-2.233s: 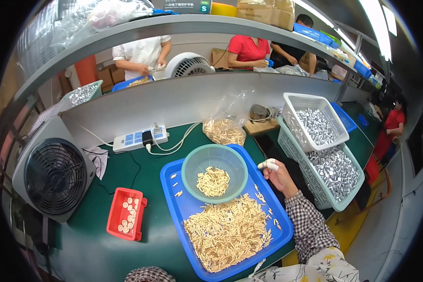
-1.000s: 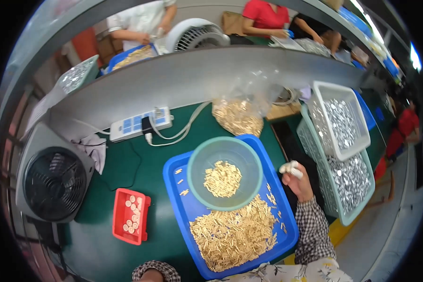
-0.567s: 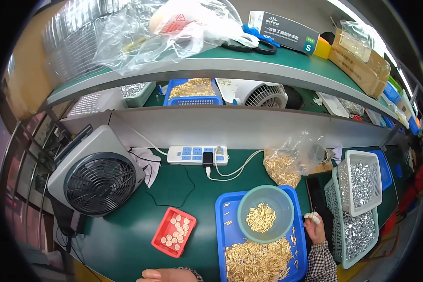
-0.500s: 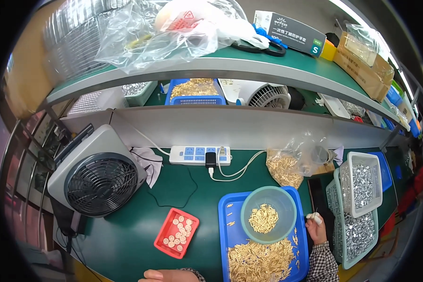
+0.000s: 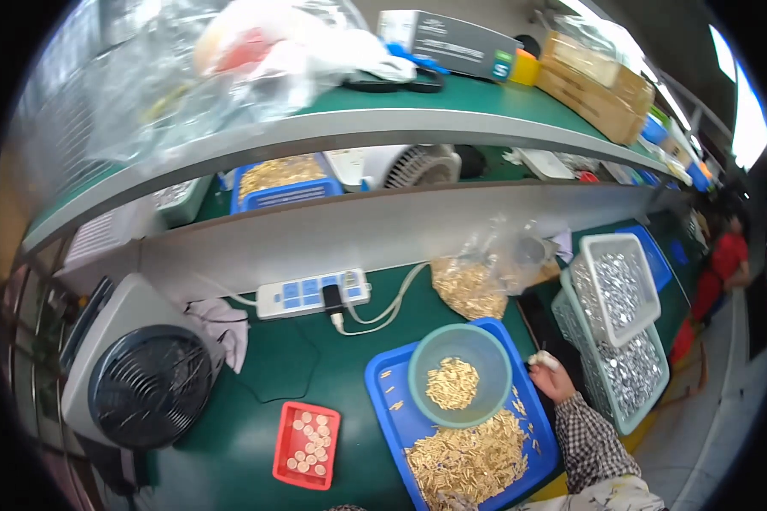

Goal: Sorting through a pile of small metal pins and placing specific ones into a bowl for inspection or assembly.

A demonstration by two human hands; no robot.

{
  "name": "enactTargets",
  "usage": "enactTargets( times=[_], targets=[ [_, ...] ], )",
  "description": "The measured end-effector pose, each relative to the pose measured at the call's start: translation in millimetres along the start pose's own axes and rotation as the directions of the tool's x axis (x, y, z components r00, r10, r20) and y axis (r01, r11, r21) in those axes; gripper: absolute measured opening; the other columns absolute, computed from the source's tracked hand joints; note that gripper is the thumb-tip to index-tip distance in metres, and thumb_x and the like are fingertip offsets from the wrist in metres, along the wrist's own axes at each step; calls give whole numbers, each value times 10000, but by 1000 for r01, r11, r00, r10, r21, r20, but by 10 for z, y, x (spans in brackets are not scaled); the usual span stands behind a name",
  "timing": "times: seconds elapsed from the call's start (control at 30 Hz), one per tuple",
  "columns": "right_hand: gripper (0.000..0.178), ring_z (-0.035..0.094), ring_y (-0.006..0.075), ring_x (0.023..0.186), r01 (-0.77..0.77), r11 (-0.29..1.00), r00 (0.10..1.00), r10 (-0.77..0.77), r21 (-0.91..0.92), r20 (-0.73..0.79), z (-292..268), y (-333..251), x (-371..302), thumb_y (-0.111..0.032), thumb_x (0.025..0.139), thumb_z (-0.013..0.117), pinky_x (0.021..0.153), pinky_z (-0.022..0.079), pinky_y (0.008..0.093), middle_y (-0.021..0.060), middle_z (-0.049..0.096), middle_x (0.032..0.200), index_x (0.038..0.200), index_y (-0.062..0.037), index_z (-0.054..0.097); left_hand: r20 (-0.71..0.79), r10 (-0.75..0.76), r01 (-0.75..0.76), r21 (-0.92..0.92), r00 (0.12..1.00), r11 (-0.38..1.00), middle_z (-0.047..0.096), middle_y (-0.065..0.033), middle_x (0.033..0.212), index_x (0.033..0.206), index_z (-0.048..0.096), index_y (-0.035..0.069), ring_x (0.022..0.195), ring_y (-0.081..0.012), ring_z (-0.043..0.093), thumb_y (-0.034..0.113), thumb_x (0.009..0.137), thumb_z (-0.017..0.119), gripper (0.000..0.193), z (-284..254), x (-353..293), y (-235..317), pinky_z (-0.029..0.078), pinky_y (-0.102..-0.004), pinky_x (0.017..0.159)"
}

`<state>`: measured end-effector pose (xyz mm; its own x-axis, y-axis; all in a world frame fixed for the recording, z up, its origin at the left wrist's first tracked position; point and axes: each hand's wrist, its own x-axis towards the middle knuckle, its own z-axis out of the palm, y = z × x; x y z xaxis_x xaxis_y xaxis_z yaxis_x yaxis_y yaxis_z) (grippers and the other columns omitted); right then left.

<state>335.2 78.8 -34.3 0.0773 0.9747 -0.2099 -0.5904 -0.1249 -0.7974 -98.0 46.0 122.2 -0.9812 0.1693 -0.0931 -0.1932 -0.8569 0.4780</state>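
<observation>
My right hand [image 5: 550, 381] rests at the right edge of a blue tray [image 5: 380, 399], with white covers on its fingertips. Its fingers are curled, and I cannot tell whether they hold anything. On the tray stands a pale green bowl [image 5: 489, 353] holding a small heap of brass pieces [image 5: 452, 383]. In front of the bowl a larger pile of the same brass pieces [image 5: 469, 460] lies on the tray. My checked sleeve [image 5: 592, 443] comes in from the lower right. My left hand is out of the picture.
A red tray [image 5: 307, 444] of round pieces, a grey box fan [image 5: 149, 383] and a power strip [image 5: 311, 294] lie to the left. A clear bag of brass parts [image 5: 473, 285] and two white baskets [image 5: 614, 285] of silver parts stand right. A person in red [image 5: 724, 255] stands far right.
The view has tipped up and pulled back, so the shelf now fills the top. My right hand has stayed at the tray's right edge beside the bowl.
</observation>
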Motion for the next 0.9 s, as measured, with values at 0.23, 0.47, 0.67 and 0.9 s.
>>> enactTargets(
  times=[0.23, 0.47, 0.67, 0.9],
  targets=[
    [117, 497, 126, 761, -36, 992, 995, 25, 118, 93, 11, -72, 67, -169, 886, 535, 716, 431, 275, 63, 565, 871, 899, -54, 548, 404, 34, -119, 187, 914, 975, 449, -106, 1047, 1220, 381, 48, 853, -210, 438, 306, 950, 332, 377, 123, -128, -182, 388, -350, 774],
    [118, 539, 101, 711, -99, 993, 994, 95, -72, -53, 259, -348, 48, -138, 906, 510, 688, 469, 263, 68, 625, 908, 912, -37, 572, 751, 215, -388, 59, 624, 920, 460, -114, 1031, 1197, 404, 36, 854, -221, 451, 314, 946, 335, 380, 240, -198, -277, 400, -354, 759],
    [116, 561, 105, 719, -128, 957, 991, 113, -262, -71, 946, -982, -66, -122, 901, 518, 705, 485, 268, 76, 634, 914, 932, -30, 581, 859, 415, -607, -164, 299, 777, 469, -120, 1018, 1178, 423, 26, 855, -230, 463, 320, 943, 337, 386, 341, -260, -369, 410, -357, 746],
    [122, 584, 123, 761, -52, 894, 998, 37, -446, -43, 1331, -1809, 123, -112, 893, 526, 738, 496, 279, 85, 634, 920, 948, -18, 580, 982, -87, -517, 161, 165, 841, 525, -185, 1039, 1045, 533, -29, 898, -307, 533, 336, 912, 413, 406, 160, -185, -675, 443, -384, 786]
  ],
)
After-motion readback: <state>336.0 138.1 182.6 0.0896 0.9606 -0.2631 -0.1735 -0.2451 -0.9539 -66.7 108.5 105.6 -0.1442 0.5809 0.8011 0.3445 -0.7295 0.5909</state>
